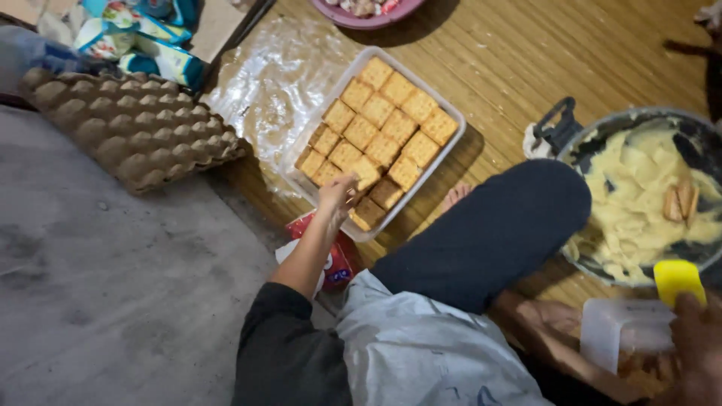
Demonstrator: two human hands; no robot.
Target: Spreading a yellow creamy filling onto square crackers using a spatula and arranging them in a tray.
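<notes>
our left hand [336, 193] pinching a cracker [366, 172] over the clear tray [449, 148], right hand [696, 338] gripping yellow-lidded container [639, 319] w/ clenched fingers, pan of cream [639, 203] nearby

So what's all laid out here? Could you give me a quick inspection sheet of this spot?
Surface: woven mat, grey floor beside it.
Job's things: clear tray of square crackers; pan of pale cream.
Clutter: egg carton, plastic sheet, red packet, pink bowl, snack bags.
Grippers: left hand on a cracker at the tray's near end; right hand grips a clear tub by a yellow scraper.
Cables: nothing seen.
Surroundings: the person's dark-trousered knee.
</notes>
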